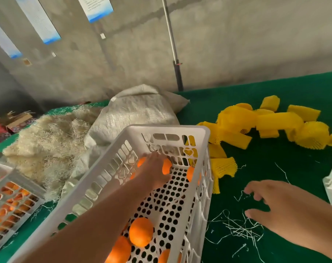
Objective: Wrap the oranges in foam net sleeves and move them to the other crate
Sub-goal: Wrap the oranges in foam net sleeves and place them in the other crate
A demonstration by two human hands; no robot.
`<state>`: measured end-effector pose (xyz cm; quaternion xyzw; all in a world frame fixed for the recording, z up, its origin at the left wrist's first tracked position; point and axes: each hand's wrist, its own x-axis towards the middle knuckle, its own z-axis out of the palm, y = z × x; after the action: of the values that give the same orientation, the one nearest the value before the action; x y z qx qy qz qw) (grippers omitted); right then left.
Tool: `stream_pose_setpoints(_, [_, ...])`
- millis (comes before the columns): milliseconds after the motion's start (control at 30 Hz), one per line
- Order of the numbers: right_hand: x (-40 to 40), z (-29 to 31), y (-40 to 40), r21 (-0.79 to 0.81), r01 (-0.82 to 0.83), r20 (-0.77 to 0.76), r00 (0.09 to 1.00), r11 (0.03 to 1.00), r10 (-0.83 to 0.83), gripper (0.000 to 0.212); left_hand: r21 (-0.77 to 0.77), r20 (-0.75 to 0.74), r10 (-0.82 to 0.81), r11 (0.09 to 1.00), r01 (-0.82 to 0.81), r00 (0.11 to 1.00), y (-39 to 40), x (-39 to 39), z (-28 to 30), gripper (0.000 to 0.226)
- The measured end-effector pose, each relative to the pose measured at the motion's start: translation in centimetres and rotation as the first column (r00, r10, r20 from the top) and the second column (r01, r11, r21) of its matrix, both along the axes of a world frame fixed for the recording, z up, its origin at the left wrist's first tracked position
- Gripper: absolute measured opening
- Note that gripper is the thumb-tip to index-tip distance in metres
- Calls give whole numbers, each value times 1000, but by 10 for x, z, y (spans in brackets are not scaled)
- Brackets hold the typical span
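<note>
**Left hand on an orange at the far end of the white crate**

Head view: a white perforated crate (182,130) runs from the bottom centre of the frame up toward the middle, lying on a green table cover (275,168). The left hand (155,173) reaches deep into the crate, at its far end; its fingers lie over an orange (167,166) beside the far wall, but whether they actually clasp it cannot be told, since the hand is blurred and covers most of the fruit. Another orange (190,173) rests just to the right against the crate's right wall. Nearer the camera, at the bottom centre, a loose orange (141,231) sits on the perforated floor, touching more fruit below it at the frame edge.

The right hand (275,209) hovers over the green cover at lower right, outside the crate, fingers spread and relaxed, holding nothing; thin pale strands (237,226) lie scattered beneath it.

Yellow foam net sleeves (260,120) are strewn in a loose arc at right centre, the nearest ones touching the crate's right wall.

At the lower left edge a second crate (15,202) holds oranges seen through its slotted side. Behind it sit a heap of pale straw-like filler (47,135) and a white woven sack (138,109), against a grey concrete wall (237,44).
</note>
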<state>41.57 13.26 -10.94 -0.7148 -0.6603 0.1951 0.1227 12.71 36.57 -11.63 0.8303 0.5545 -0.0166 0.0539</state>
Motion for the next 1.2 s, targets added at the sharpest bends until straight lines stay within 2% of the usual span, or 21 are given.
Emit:
stream_pose_setpoints(100, [3,-6,2,-8,-5,1,1000,1000,5,61,20,-44,43,999,-42,998,17,3,-19,77])
stream_pose_setpoints(200, [3,-9,4,-14,-10,4,1000,1000,11,62,46,-49,68,997,-66,996,29,2,-34,73])
stream_pose_setpoints(400, [-1,-5,1,18,-9,-9,1000,1000,10,58,81,38,107,991,-109,994,31,-3,-35,63])
stream_pose_setpoints(500, [-3,0,-1,0,-3,-11,1000,1000,3,57,112,135,78,989,-94,988,12,-9,-8,61])
stream_pose_setpoints(567, [-4,2,-2,-11,-3,-20,1000,1000,3,57,128,296,37,989,-78,955,-11,-12,24,62])
stream_pose_setpoints(633, [-5,4,-3,-12,-7,-35,999,1000,6,59,78,540,4,995,-54,841,-39,-11,60,64])
stream_pose_setpoints(700, [-6,5,-4,-6,-14,-39,999,1000,14,59,-23,780,-25,997,69,625,-72,-4,91,66])
stream_pose_setpoints(767, [-7,8,-5,-5,-17,-40,999,1000,17,59,-58,894,-51,972,228,445,-103,5,109,67])
stream_pose_setpoints(800, [-8,9,-6,-7,-19,-35,999,1000,19,58,-56,910,-65,959,277,410,-117,12,113,66])
stream_pose_setpoints(867, [-9,15,-6,-20,-12,-23,1000,1000,11,56,-60,904,-79,950,307,421,-138,25,110,66])
stream_pose_setpoints(1033, [-9,18,-5,-70,2,34,999,998,1,52,8,870,-132,967,255,476,-154,45,80,67])
stream_pose_setpoints(1133, [-8,18,-4,-92,4,61,998,996,1,53,132,801,-269,951,281,534,-157,46,72,77])
stream_pose_setpoints(1200, [-8,18,-2,-98,14,79,997,995,-6,55,187,739,-348,928,321,577,-158,46,72,76])
